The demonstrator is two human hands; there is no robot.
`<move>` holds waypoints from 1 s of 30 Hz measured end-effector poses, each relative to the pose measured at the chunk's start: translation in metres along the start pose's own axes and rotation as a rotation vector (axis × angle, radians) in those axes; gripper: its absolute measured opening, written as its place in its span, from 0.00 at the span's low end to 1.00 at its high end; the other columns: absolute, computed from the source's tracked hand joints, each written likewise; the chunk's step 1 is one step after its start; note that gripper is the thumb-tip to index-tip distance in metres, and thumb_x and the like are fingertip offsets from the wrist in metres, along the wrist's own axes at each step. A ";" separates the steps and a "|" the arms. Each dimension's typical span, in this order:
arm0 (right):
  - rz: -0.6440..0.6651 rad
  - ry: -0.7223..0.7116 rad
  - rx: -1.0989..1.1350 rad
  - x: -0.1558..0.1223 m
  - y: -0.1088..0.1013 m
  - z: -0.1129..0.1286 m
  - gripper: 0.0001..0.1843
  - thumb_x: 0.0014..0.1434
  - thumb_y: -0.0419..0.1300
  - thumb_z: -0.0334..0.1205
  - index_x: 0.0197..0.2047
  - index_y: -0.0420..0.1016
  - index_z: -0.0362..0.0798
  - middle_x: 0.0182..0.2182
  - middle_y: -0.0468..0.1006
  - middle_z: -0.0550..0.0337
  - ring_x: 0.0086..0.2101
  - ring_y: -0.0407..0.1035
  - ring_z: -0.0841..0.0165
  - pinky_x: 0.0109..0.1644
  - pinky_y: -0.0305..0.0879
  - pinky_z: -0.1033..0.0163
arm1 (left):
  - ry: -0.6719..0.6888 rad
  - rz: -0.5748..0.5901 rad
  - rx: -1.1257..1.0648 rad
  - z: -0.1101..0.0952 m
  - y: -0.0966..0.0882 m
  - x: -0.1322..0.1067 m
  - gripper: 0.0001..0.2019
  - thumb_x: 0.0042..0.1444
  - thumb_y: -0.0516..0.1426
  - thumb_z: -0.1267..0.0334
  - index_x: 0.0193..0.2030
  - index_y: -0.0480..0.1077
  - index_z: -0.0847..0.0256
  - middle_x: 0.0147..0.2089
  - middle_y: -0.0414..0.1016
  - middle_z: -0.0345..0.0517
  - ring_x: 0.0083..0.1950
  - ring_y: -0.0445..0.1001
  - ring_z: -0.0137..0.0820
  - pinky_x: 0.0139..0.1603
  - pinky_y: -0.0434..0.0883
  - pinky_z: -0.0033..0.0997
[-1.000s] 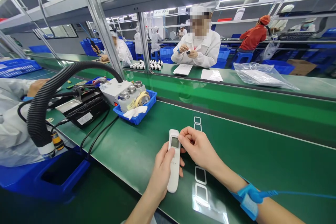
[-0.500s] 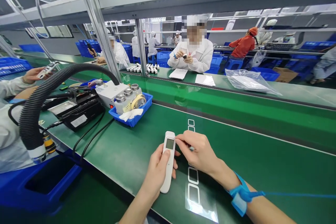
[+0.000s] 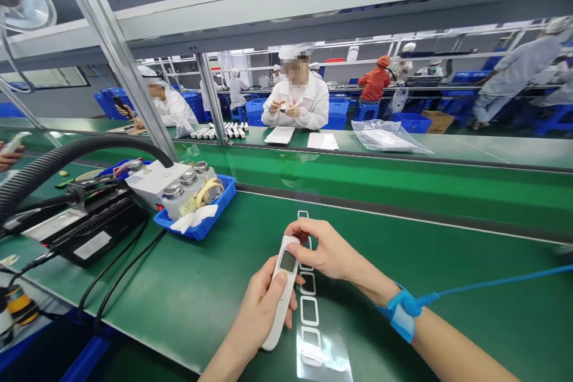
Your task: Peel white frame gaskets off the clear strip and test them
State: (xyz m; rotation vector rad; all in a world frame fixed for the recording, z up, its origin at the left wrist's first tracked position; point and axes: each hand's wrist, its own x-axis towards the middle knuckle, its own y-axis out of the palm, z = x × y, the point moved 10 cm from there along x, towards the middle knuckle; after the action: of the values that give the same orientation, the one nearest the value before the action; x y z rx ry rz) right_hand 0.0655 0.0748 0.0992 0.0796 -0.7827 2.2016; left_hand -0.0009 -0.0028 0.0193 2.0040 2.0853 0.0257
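Note:
My left hand (image 3: 264, 304) is wrapped round a slim white handheld device (image 3: 281, 289) with a small grey screen near its top, thumb lying along its front. My right hand (image 3: 323, 249) pinches the device's top end with curled fingers; a blue wrist strap (image 3: 400, 313) with a blue cord sits on that wrist. Under the hands, on the green belt (image 3: 447, 286), lies a clear strip (image 3: 313, 325) carrying several white-framed rectangular pieces in a row.
A blue tray (image 3: 197, 215) with metal-capped bottles and tape stands to the left, beside a white box, a black unit (image 3: 96, 227) with cables and a black ribbed hose (image 3: 58, 161). Across the line, people in white coats sit behind papers and a plastic bag (image 3: 387, 137).
The view has swung right and down a little. My right hand moved from beside the screen to the device's top end. My left hand keeps its hold.

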 end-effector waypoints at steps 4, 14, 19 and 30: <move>0.103 -0.037 -0.067 -0.012 -0.019 -0.002 0.07 0.61 0.57 0.37 0.42 0.74 0.49 0.34 0.72 0.61 0.32 0.65 0.69 0.37 0.63 0.65 | -0.090 0.172 0.085 -0.007 0.014 0.015 0.16 0.57 0.53 0.52 0.42 0.68 0.63 0.29 0.73 0.44 0.17 0.64 0.21 0.17 0.62 0.20; 0.072 0.119 -0.280 -0.021 -0.090 -0.060 0.08 0.50 0.64 0.35 0.35 0.72 0.47 0.27 0.68 0.65 0.26 0.62 0.71 0.30 0.59 0.68 | 0.141 0.175 0.439 -0.036 0.010 0.124 0.19 0.58 0.49 0.51 0.41 0.72 0.65 0.38 0.77 0.52 0.39 0.76 0.36 0.40 0.72 0.34; -0.618 0.649 -0.498 -0.024 -0.209 -0.173 0.12 0.48 0.64 0.43 0.26 0.66 0.47 0.22 0.69 0.62 0.24 0.64 0.66 0.26 0.55 0.66 | 0.353 -0.170 0.627 -0.039 -0.035 0.160 0.16 0.57 0.50 0.54 0.44 0.71 0.60 0.47 0.74 0.51 0.49 0.71 0.40 0.52 0.65 0.43; -0.720 0.463 -0.638 0.000 -0.185 -0.183 0.09 0.57 0.55 0.42 0.36 0.70 0.46 0.37 0.75 0.49 0.41 0.66 0.55 0.44 0.55 0.53 | 0.509 -0.118 0.832 -0.031 -0.023 0.159 0.10 0.57 0.51 0.62 0.41 0.71 0.57 0.46 0.74 0.45 0.50 0.67 0.40 0.55 0.63 0.46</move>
State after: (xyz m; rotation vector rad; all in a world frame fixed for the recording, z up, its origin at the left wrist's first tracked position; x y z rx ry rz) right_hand 0.2290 0.2702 0.0450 -0.3935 -0.9571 1.1643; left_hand -0.0334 0.1570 0.0183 2.4989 2.8677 -0.4768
